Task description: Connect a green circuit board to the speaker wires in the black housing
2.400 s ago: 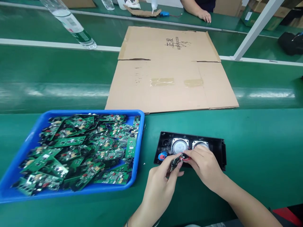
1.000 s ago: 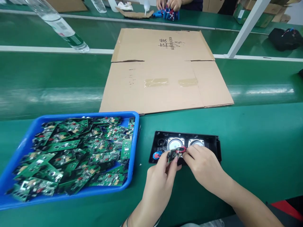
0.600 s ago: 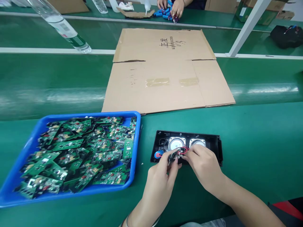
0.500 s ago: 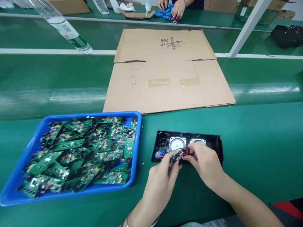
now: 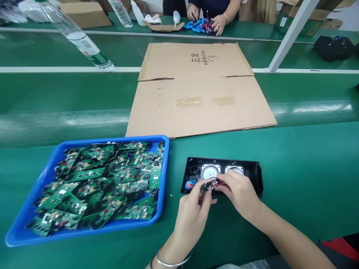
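Note:
My left hand (image 5: 193, 203) is closed on a small circuit board (image 5: 206, 186), gripping it between thumb and fingers above the near edge of a black speaker housing (image 5: 254, 175). Close beside it, my right hand (image 5: 239, 190) pinches red and black wires (image 5: 217, 182) against the board's right end. Two round speakers sit in the housing; the left speaker (image 5: 210, 172) shows well, while the right speaker (image 5: 235, 169) is partly behind my fingers. A blue and red round part (image 5: 190, 184) lies at the housing's left end. My fingers hide much of the board.
A blue tray (image 5: 165, 179) heaped with green circuit boards stands to the left. Behind lies a flattened cardboard sheet (image 5: 202, 119). A plastic bottle (image 5: 86, 48) leans at upper left. Across the bench, a co-worker's hands (image 5: 218, 24) are at blue cylinders (image 5: 198, 26) with wires.
My right hand has drawn closer to the board, bringing the wires against its end. The view has shifted slightly, showing more of the far bench. The co-worker's hands have moved apart.

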A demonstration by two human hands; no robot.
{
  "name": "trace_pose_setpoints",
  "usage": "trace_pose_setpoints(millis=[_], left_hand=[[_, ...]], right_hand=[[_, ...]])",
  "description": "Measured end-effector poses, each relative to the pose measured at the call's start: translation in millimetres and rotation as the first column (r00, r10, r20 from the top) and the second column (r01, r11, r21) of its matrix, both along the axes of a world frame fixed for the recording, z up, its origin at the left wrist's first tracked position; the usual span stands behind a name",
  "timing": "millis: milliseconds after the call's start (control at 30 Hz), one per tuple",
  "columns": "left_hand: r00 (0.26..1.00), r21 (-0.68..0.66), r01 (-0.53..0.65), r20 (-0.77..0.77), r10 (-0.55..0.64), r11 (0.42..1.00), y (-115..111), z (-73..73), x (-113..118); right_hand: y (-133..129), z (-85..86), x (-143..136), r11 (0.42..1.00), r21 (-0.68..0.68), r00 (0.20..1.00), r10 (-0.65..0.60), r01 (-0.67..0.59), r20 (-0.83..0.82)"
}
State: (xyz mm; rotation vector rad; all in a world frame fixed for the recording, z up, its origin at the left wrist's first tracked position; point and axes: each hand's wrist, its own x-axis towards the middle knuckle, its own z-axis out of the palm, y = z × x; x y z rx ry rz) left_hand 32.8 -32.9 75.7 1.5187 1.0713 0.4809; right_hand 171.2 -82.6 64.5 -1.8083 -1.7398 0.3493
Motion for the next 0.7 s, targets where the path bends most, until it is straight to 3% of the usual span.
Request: trace_pose_setpoints(millis=[233,333,500,600,700], left_hand=[[0.990,-0.002,-0.136,-0.043,0.135,0.991,-3,5.6,6],[0.983,-0.001,-0.181,-0.023,0.181,0.983,-7,8.9,8],[0.977,-0.011,-0.213,-0.022,0.212,0.977,-11,11.3,6],[0.978,0.009,-0.206,-0.035,0.206,0.978,-15,11.5,-4],[0.990,0.155,-0.129,-0.038,0.137,0.979,-24,6.8,-21]], right_hand=[[-37,13.1,51,1.000,-0.019,0.985,-0.008,0.011,0.175],[-44,11.2,63,0.994,-0.111,0.971,0.037,-0.010,0.237],[-42,8.3,57,0.976,-0.218,0.965,0.074,-0.018,0.253],[-44,5.3,51,0.987,-0.161,0.960,0.066,-0.022,0.272],[-51,-3.6,48,0.999,-0.043,0.965,0.040,-0.030,0.258]])
